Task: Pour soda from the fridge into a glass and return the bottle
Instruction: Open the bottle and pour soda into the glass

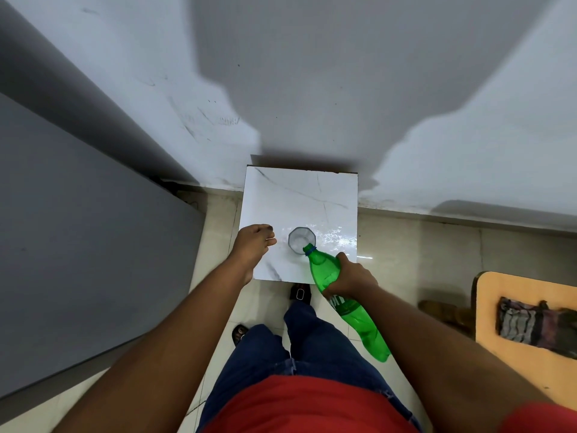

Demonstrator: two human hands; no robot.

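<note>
A clear faceted glass point(300, 239) stands upright on the small white marble-pattern table point(299, 195), near its front edge. My right hand point(352, 276) grips the green soda bottle point(349, 307) around its upper body. The bottle is tilted, its open blue-ringed neck resting at the glass's near rim. My left hand point(254, 243) is over the table just left of the glass, fingers curled; whether it holds the cap is hidden. A grey fridge point(78, 245) stands at the left with its door closed.
The table stands against a white wall point(312, 73). A wooden seat point(527, 310) with folded cloth point(537, 323) on it is at the right. My legs and sandalled feet are on the tiled floor point(406, 245) in front of the table.
</note>
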